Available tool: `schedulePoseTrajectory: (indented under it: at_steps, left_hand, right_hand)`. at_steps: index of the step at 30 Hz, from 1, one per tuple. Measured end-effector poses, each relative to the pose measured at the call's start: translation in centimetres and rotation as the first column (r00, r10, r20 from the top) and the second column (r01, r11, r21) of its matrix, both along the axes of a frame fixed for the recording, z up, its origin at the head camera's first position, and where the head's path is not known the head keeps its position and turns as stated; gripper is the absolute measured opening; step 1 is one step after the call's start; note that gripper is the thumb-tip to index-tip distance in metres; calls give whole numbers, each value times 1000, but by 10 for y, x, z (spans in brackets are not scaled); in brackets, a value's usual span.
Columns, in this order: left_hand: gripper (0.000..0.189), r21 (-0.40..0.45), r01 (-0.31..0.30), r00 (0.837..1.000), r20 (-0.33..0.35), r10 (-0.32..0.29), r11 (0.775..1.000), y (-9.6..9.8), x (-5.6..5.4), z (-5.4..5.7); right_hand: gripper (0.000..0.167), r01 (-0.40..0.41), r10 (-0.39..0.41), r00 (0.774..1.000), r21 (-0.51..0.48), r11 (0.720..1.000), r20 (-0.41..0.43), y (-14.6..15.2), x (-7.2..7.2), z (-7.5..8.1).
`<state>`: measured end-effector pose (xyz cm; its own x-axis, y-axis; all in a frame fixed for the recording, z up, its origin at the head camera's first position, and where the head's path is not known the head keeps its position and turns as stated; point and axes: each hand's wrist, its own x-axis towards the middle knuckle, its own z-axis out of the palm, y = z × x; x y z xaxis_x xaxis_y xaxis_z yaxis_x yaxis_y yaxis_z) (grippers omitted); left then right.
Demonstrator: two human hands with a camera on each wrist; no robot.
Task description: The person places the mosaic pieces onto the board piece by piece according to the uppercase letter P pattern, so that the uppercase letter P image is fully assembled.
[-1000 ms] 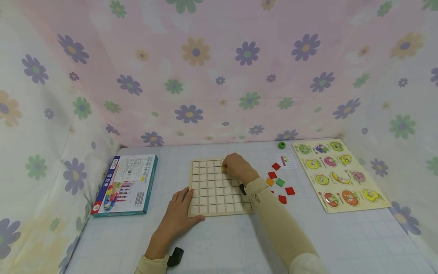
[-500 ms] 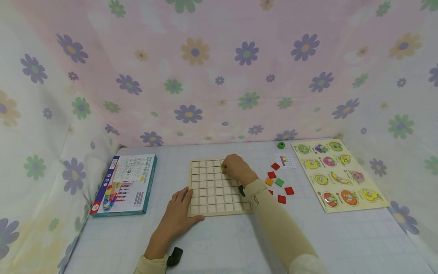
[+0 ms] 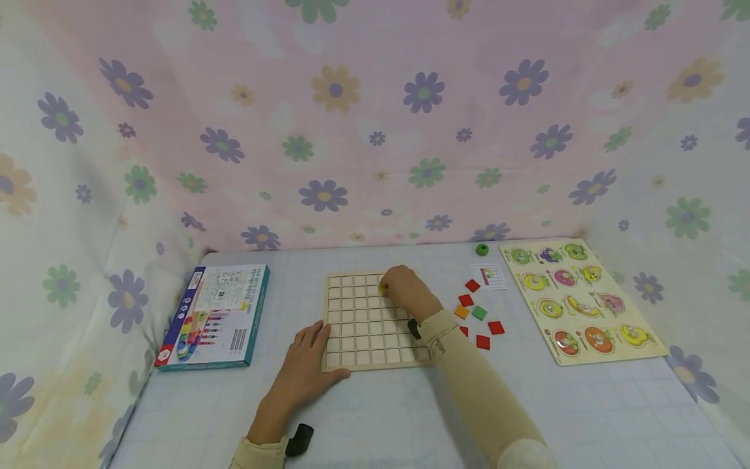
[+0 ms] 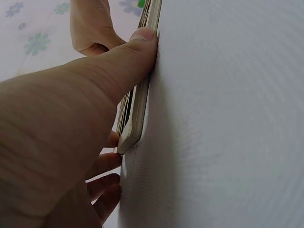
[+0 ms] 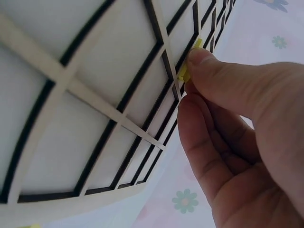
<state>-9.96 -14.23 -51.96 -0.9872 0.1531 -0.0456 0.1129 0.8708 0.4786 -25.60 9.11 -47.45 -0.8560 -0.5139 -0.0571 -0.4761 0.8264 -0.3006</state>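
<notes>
A wooden grid board [image 3: 363,326] with rows of square cells lies in the middle of the table. At its near left corner, my left hand [image 3: 301,365] rests with spread fingers on the left side and the thumb along the front edge. The left wrist view shows that thumb [image 4: 137,45] against the board's rim. Over the far part of the grid, my right hand [image 3: 410,290] pinches a small yellow tile [image 5: 183,73] between thumb and fingers. In the right wrist view the tile is right at a cell, partly hidden by the thumb.
Red tiles [image 3: 496,327], an orange tile [image 3: 461,312] and a green tile [image 3: 479,312] lie right of the board. Behind them are a printed card [image 3: 495,276] and a green bead [image 3: 482,249]. A fruit puzzle board [image 3: 586,306] is farther right, a toy box [image 3: 217,316] at left.
</notes>
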Motion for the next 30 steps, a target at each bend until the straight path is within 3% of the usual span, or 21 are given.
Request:
schedulePoseTrajectory:
  at_steps: [6,11,19,30]
  left_hand:
    - [103,6,10,1000,-4,-10,1000,0,2,-2]
    - [102,22,11,1000,-5,-11,1000,0,3,-1]
    - [102,-1,19,999,-46,-19,1000,-1,0,-3]
    - [102,-4,21,999,-48,-21,1000,-2,0,-3]
  right_hand:
    - [17,61,-56,994,-54,997,95,2,1,-3]
    - [14,74,-65,991,-71,995,116,4,3,-4]
    - [36,143,-118,979,-144,979,169,18,3,6]
    - [38,243,-222,969,-291,925,105,74,27,8]
